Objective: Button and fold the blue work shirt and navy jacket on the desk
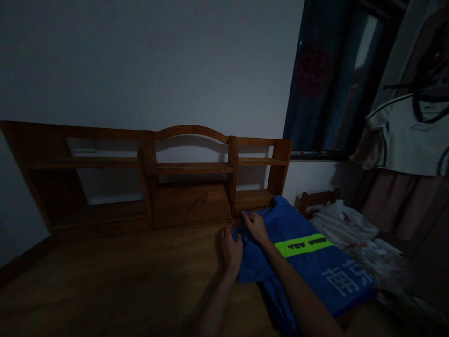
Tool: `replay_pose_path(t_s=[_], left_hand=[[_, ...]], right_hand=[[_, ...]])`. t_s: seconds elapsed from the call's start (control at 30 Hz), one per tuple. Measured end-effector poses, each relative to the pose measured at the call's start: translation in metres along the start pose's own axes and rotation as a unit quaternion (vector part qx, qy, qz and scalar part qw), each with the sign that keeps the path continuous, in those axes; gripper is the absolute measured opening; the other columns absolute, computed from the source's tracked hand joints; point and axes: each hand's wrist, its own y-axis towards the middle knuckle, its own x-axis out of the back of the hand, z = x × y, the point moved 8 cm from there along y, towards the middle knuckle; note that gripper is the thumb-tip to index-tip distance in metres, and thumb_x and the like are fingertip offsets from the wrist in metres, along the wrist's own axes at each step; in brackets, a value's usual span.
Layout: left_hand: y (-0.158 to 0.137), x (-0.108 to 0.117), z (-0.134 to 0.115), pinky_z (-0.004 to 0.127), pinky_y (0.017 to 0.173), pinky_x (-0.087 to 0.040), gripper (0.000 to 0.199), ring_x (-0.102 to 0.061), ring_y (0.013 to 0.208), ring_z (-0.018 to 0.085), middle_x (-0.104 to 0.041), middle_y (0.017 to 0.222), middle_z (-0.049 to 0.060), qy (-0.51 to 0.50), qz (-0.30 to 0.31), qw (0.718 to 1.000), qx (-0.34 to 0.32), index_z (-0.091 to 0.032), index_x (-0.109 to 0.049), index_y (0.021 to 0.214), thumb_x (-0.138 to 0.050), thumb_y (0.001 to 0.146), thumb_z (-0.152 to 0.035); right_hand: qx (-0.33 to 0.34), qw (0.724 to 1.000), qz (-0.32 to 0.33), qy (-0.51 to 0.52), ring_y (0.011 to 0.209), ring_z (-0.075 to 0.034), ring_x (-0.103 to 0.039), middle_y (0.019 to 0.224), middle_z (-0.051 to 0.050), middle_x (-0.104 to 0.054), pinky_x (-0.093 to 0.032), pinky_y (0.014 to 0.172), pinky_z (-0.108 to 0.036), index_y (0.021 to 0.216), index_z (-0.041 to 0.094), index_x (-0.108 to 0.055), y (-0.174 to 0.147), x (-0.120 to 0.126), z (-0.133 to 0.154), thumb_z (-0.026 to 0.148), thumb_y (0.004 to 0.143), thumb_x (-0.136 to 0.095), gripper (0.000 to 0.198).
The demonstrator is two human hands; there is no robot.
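A blue shirt (298, 271) with a neon-green band and white lettering lies on the right side of the wooden desk (122, 281). One part of it hangs toward me over the near side. At the shirt's left edge, my left hand (232, 250) is closed with the fabric between thumb and fingers. Just above and to the right, my right hand (257, 227) has its fingers curled on the cloth near the shirt's upper left corner. The dim light hides exactly how the fingertips meet the fabric.
A wooden shelf unit (189, 168) stands along the back of the desk against the wall. Right of the desk are a wooden chair back (319, 199) and white plastic bags (345, 222). A white top (410, 135) hangs at the far right, near a dark window (326, 84).
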Motion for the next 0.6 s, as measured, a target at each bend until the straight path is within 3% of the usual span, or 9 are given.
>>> replay_pose_path(t_s=[0.17, 0.27, 0.4, 0.6], left_hand=[[-0.002, -0.012, 0.004, 0.035, 0.103, -0.031, 0.045, -0.043, 0.123, 0.023, -0.051, 0.128, 0.014, 0.08, 0.044, 0.996, -0.019, -0.013, -0.05, 0.121, -0.051, 0.076, -0.017], [-0.007, -0.017, -0.001, 0.037, 0.104, -0.028, 0.049, -0.041, 0.124, 0.024, -0.05, 0.132, 0.011, 0.119, 0.078, 0.989, -0.031, -0.016, -0.048, 0.125, -0.052, 0.077, -0.019], [-0.011, -0.01, -0.003, 0.044, 0.101, -0.028, 0.05, -0.038, 0.125, 0.028, -0.05, 0.132, 0.012, 0.154, 0.084, 0.984, 0.004, -0.02, -0.049, 0.125, -0.056, 0.076, -0.028], [-0.012, 0.001, -0.013, 0.041, 0.099, -0.032, 0.042, -0.046, 0.119, 0.029, -0.058, 0.119, 0.014, 0.108, 0.064, 0.992, 0.007, -0.016, -0.056, 0.115, -0.057, 0.077, -0.033]], right_hand=[[-0.011, 1.0, 0.007, 0.01, 0.05, -0.013, -0.048, 0.05, -0.002, -0.053, -0.033, 0.056, -0.024, 0.043, 0.019, -0.049, -0.001, -0.003, -0.002, 0.057, 0.084, -0.043, 0.056], [-0.032, 0.999, 0.006, 0.029, 0.044, -0.011, -0.045, 0.044, -0.001, -0.05, -0.032, 0.052, -0.023, 0.041, 0.019, -0.046, -0.002, -0.003, -0.007, 0.058, 0.086, -0.039, 0.059], [-0.095, 0.992, 0.0, 0.086, 0.04, -0.012, -0.048, 0.04, -0.002, -0.05, -0.036, 0.05, -0.022, 0.042, 0.018, -0.05, 0.0, -0.002, -0.02, 0.063, 0.085, -0.032, 0.066], [-0.253, 0.916, 0.025, 0.31, 0.045, -0.015, -0.054, 0.043, -0.005, -0.055, -0.041, 0.051, -0.024, 0.038, 0.021, -0.037, 0.002, -0.005, -0.043, 0.073, 0.075, -0.038, 0.064]])
